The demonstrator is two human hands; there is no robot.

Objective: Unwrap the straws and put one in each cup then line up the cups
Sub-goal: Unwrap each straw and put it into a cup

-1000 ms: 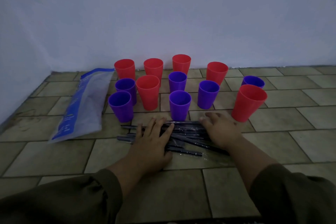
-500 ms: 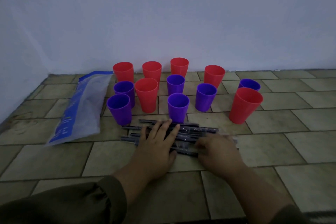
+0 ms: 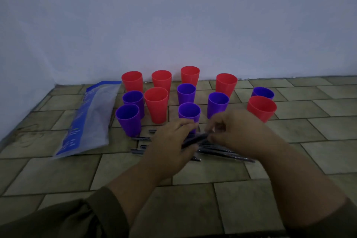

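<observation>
twelve cups stand upright in a loose cluster near the wall: six red cups and six purple cups, none with a straw in it and no line formed yet. in front of them lies the pile of straws, dark and in glossy wrappers, spread across the floor. both hands work just above it. the left hand and the right hand have their fingers curled, and between them they seem to pinch one wrapped straw, one end each; the frame is blurred there, so the exact grip is hard to read.

the likeliest trouble is a knocked cup. the nearest purple cup sits just behind the knuckles, partly hidden by them, and a sharp pull to tear the wrapper could send a hand into it. these cups look light and stand close together, so one tipping could take a neighbour down. the wrapper looks slick, so the straw may slip out of the pinch and drop back among the others, where it would be hard to tell apart. a hard tug could also bend the straw. the forearms pass low over the pile and could scatter it.

the floor has a pattern of staggered olive-grey tiles, a little scuffed at the left. a pale plain wall closes the back and turns a corner on the left. a clear plastic bag with blue print lies flat beside the cups. light is dim and bluish. dark sleeves show at the bottom edge.
</observation>
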